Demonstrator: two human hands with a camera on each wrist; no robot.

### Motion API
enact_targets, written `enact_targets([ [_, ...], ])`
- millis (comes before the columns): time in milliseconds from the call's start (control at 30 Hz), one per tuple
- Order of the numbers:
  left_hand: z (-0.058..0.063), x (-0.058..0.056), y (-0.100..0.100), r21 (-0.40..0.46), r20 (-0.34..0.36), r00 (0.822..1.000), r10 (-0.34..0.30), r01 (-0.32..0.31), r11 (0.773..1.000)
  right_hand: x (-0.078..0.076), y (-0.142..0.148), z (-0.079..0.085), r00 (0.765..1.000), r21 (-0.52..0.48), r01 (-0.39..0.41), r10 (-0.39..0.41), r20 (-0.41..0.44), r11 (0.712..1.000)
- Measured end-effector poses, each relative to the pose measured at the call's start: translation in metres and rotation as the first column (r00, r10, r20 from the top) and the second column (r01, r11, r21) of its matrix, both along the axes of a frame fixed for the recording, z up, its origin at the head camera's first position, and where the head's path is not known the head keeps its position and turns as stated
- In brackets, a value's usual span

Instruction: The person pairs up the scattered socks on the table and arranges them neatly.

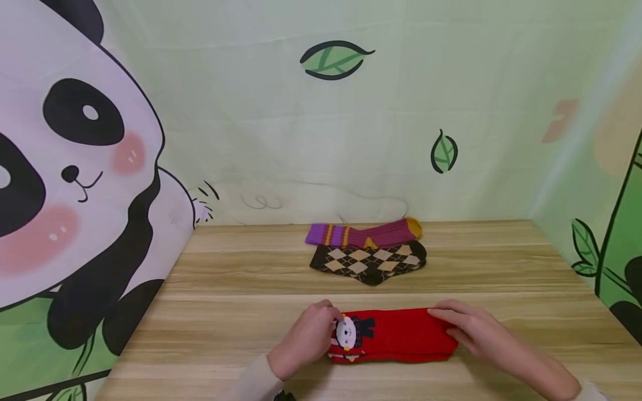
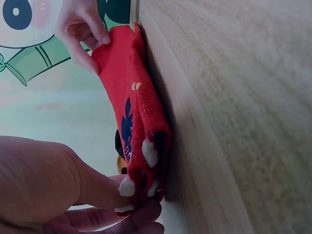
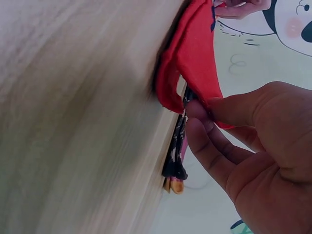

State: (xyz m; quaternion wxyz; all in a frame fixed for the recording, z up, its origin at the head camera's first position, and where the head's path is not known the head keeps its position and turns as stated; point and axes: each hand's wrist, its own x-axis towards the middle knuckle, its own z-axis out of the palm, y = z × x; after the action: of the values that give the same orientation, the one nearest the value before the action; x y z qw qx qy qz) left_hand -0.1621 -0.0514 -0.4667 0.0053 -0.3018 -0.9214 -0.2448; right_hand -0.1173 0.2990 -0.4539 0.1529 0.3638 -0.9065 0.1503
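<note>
A folded red sock [image 1: 401,334] with a white cartoon face and dark patches lies lengthwise near the front of the table. Its patterned end is pinched by my left hand [image 1: 308,337]; thumb and fingers close on the fabric in the left wrist view. My right hand [image 1: 473,328] pinches the far corner of the plain end between thumb and fingertips. That corner is raised, and a gap shows between the layers of the red sock [image 3: 197,63] in the right wrist view.
Behind the red sock lie a black argyle sock [image 1: 368,262] with tan diamonds and, farther back, a purple and maroon sock [image 1: 381,235] with yellow parts. A printed panda cloth [image 1: 241,111] stands along the back and sides of the wooden table [image 1: 241,273].
</note>
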Motion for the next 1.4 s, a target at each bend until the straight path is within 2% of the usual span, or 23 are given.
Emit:
enact_targets([
  [200,-0.0024,0.0013,-0.0008,-0.014,-0.015,1.000,0.018,-0.018,1.000,-0.0016,-0.0014,-0.0053,0.994,0.036,0.038,-0.042,0.105,0.999],
  [367,-0.0031,0.0031,-0.0011,-0.036,-0.023,0.999,0.045,-0.046,0.998,-0.0011,-0.0028,-0.0078,0.979,0.068,0.056,-0.069,0.193,0.996],
  [600,-0.0035,0.0047,-0.0019,-0.050,-0.047,0.998,0.047,-0.049,0.998,-0.0012,-0.0043,-0.0090,0.953,0.104,0.081,-0.108,0.284,0.991],
  [933,-0.0013,0.0047,-0.0021,-0.074,-0.053,0.998,0.042,-0.046,0.996,-0.0013,-0.0042,-0.0097,0.948,0.109,0.082,-0.112,0.297,0.991],
  [1233,0.0042,0.0033,-0.0064,-0.096,-0.030,0.999,-0.014,0.011,0.995,0.0009,-0.0025,-0.0062,0.959,0.134,0.091,-0.123,0.257,0.987],
  [1400,0.0053,0.0033,-0.0082,-0.120,-0.081,0.995,-0.051,0.041,0.992,0.0032,-0.0031,-0.0001,0.962,0.159,0.137,-0.169,0.214,0.978],
])
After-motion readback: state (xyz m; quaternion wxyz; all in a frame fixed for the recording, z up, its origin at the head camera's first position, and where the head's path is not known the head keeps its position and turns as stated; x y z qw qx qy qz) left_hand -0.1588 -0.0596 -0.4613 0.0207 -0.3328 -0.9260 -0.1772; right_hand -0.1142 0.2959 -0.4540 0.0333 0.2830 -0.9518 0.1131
